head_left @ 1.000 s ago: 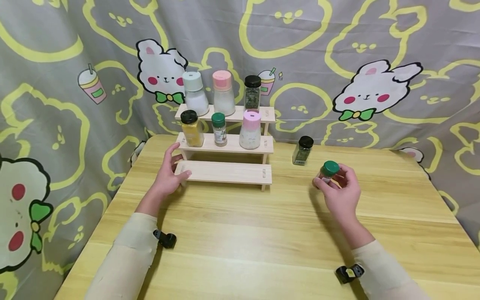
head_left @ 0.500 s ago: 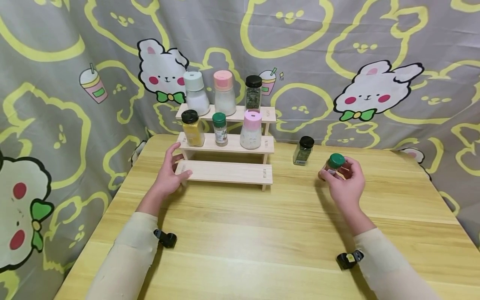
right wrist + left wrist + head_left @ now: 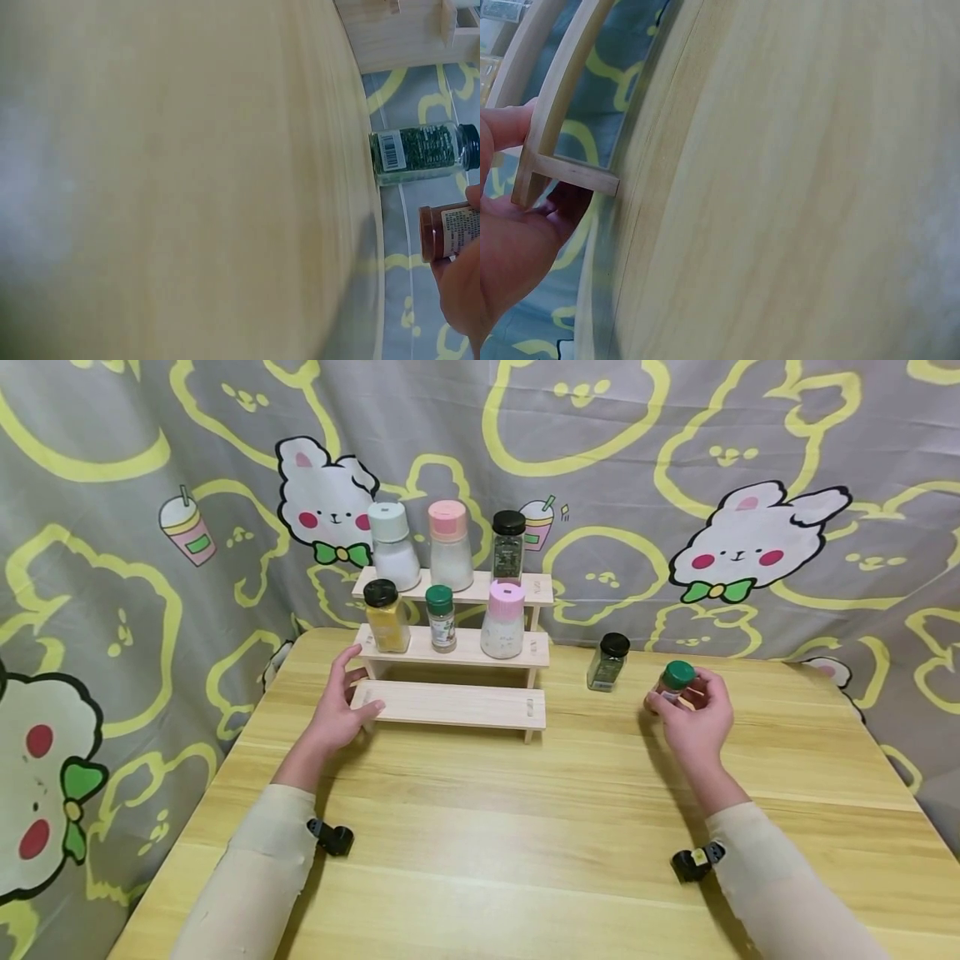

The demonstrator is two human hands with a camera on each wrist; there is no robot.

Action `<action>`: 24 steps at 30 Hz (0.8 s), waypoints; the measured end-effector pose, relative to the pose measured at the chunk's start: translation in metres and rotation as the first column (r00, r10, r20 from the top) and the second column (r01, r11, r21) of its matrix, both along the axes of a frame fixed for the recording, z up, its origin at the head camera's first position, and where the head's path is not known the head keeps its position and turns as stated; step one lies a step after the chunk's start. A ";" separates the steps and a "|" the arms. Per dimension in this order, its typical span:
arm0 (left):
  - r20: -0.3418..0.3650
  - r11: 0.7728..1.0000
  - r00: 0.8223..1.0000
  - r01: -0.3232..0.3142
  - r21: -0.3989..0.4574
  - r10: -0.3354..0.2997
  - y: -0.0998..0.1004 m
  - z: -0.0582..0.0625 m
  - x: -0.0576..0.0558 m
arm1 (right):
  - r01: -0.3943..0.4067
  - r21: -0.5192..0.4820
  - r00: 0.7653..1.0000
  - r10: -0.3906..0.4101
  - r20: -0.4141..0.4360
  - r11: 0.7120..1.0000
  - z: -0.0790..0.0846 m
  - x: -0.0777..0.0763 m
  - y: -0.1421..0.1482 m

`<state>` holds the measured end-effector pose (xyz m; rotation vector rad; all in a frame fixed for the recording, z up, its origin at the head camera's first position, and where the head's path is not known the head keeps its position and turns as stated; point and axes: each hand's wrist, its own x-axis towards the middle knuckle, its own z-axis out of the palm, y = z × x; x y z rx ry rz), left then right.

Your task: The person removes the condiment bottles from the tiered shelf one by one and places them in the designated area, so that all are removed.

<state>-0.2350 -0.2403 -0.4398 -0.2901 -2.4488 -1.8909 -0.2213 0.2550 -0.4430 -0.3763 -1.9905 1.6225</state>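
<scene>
A three-tier wooden spice rack point(image 3: 450, 704) stands on the table in the head view, its lowest tier bare. My left hand point(image 3: 335, 706) grips that tier's left end, thumb on top; the left wrist view shows the fingers reaching behind the shelf leg point(image 3: 574, 172). To the right of the rack, my right hand point(image 3: 697, 714) holds a small spice jar with a green lid point(image 3: 678, 675). Its reddish-brown base point(image 3: 431, 234) shows off the tabletop in the right wrist view. Left of it stands a black-lidded jar of green herbs point(image 3: 607, 662) on the table.
On the middle tier are a yellow spice jar point(image 3: 387, 622), a green-lidded jar point(image 3: 442, 622) and a pink-lidded shaker point(image 3: 503, 627). The top tier bears two shakers with pale blue point(image 3: 393, 552) and pink lids point(image 3: 450, 552), plus a black-lidded herb jar point(image 3: 508, 552). A patterned curtain point(image 3: 600, 468) hangs behind.
My right hand has moved away from me and slightly right with the green-lidded jar, lifting clear beside the black-lidded jar. The left hand keeps its grip on the rack.
</scene>
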 end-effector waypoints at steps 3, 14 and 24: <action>0.003 1.000 1.000 0.005 -0.005 -0.005 0.002 0.009 0.005 | 0.006 -0.012 1.000 -0.006 0.005 1.000 -0.003 -0.003 0.002; 0.014 1.000 1.000 0.008 -0.005 -0.008 0.003 0.009 0.006 | 0.006 -0.027 1.000 -0.006 0.006 1.000 -0.019 -0.018 0.011; 0.026 1.000 1.000 0.002 -0.011 -0.001 0.003 0.010 0.005 | 0.004 0.005 1.000 -0.004 0.026 1.000 -0.020 -0.031 0.010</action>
